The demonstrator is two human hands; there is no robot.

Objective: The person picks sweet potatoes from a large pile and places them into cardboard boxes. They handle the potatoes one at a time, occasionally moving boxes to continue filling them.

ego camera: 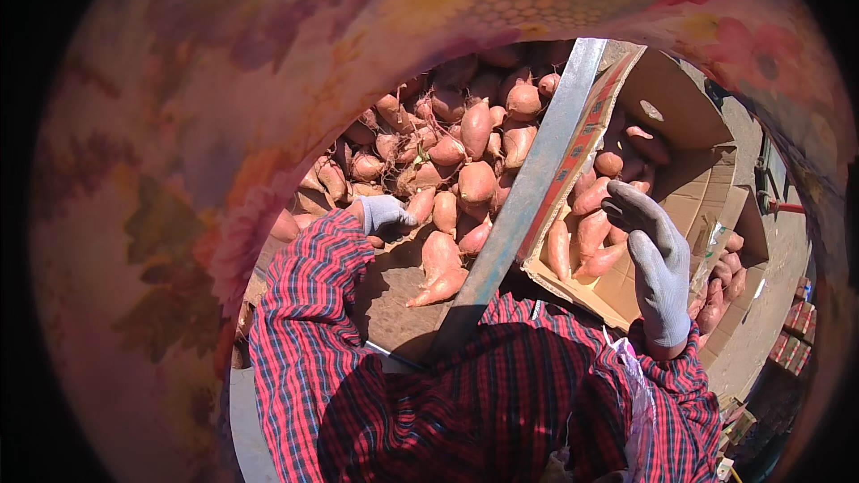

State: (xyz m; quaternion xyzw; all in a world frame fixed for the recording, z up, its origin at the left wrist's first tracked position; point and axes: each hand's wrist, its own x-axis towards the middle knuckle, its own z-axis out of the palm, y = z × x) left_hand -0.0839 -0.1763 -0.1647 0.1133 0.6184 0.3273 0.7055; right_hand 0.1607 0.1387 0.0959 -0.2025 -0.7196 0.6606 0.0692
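Red-skinned sweet potatoes lie heaped on a board, many with thin roots. At the near left edge of this heap is my left hand in a pale work glove, touching or beside a sweet potato; its fingers are partly hidden, so I cannot tell whether it grips. To the right, an open cardboard box holds more sweet potatoes. Over its near part is my right hand, gloved, fingers extended and thumb apart, with nothing held. A forked sweet potato lies on the board near me.
A worn metal bar runs between the heap and the box. Beyond the box, at the right, another cardboard box holds sweet potatoes. Stacked small boxes stand at the far right. Floral cloth frames and blocks much of the view.
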